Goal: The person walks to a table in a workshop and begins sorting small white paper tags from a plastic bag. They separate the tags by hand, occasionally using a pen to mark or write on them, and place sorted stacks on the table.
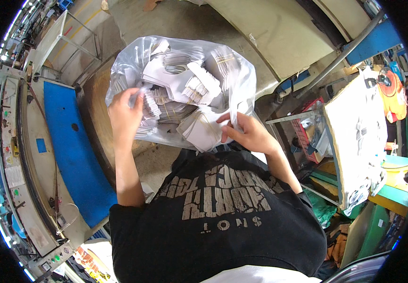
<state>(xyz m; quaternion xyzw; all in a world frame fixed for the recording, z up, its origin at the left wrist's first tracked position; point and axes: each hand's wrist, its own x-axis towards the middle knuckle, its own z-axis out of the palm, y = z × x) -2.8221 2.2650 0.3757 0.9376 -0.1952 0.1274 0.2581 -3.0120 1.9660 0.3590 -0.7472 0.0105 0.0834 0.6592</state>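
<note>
In front of me is a big clear plastic bag (247, 82), its mouth spread wide. Inside it lie several bundles of white cut pieces (166, 75), stacked in layers, some with thin yellowish bands around them. My left hand (126, 113) is at the bag's left side, thumb and forefinger pinched on the plastic rim. At the near right side, my right hand (250, 133) has its fingers curled round a fold of the bag, beside a fanned white bundle (203, 129). Bundles lower in the bag are partly covered by those above.
To the left runs a long machine bench with a curved blue panel (74, 151). A pale table (279, 33) stands at the far right. On the right are a tilted white board (354, 137), a red crate (310, 137) and an orange fan-like object (391, 92).
</note>
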